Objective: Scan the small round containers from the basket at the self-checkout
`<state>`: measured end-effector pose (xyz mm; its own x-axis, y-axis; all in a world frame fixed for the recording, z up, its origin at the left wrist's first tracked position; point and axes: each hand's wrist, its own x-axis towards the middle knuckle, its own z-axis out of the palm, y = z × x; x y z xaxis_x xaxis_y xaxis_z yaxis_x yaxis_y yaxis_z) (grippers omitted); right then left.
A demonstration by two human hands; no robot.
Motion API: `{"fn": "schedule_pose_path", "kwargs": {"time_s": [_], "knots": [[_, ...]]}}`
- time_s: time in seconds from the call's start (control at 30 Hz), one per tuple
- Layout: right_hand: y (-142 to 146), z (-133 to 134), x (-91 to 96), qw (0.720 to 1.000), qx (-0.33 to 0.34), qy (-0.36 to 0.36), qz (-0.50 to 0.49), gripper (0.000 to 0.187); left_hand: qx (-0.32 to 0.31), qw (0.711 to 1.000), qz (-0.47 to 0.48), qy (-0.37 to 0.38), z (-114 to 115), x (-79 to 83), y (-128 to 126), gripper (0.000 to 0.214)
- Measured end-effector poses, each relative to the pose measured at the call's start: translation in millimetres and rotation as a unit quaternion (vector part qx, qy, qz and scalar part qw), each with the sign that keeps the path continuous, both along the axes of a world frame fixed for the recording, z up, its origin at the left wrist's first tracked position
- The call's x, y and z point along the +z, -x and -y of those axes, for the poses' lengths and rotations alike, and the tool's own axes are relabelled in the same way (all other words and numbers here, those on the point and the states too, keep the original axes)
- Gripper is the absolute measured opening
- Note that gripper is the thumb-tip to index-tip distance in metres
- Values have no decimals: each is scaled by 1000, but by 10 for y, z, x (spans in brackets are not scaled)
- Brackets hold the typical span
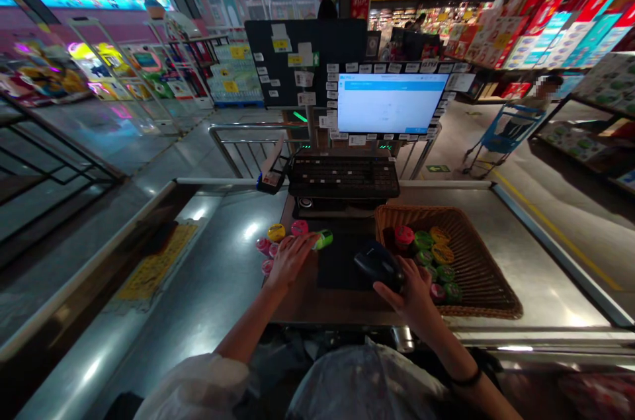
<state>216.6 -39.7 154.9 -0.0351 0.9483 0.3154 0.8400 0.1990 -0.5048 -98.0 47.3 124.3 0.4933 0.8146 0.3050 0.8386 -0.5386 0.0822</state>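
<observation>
My left hand [292,258] reaches over the counter, with its fingers closed around one end of a small green tub [324,239] lying on its side. Beside and partly under that hand stand several similar tubs, among them a yellow tub [276,232] and a pink tub [299,228]. In my right hand [414,291] is a black handheld barcode scanner [378,264], its head turned left toward the green tub. To the right of it, a brown wicker basket [489,268] holds several pink, green and yellow tubs. My left thumb is hidden.
Behind the hands are a black keyboard [344,175] and a lit monitor [391,102] edged with paper labels. A small device [271,178] stands left of the keyboard. A yellow mat [156,264] lies on the metal counter [218,254]. Beyond, a person stands near a blue cart [516,129].
</observation>
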Motion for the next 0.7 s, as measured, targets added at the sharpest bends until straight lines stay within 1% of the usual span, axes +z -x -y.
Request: {"fn": "schedule_pose_path", "kwargs": {"time_s": [0.1,0.17,0.27,0.37,0.57,0.7], "knots": [[15,4,-11,1000,1,10,-5,50,78,997,-25,10,-217,-170,70,46],[25,7,-13,1000,5,18,-10,50,104,993,-43,21,-345,-278,90,43],[30,8,-15,1000,5,24,-17,50,108,991,-63,37,-467,-404,81,36],[17,2,-25,1000,-5,23,-21,51,100,991,-74,47,-522,-495,50,32],[-26,-9,-53,1000,-13,19,-6,48,108,988,-91,65,-621,-648,9,31],[-48,-29,-59,1000,-17,8,1,49,116,987,-92,64,-626,-701,19,37]]}}
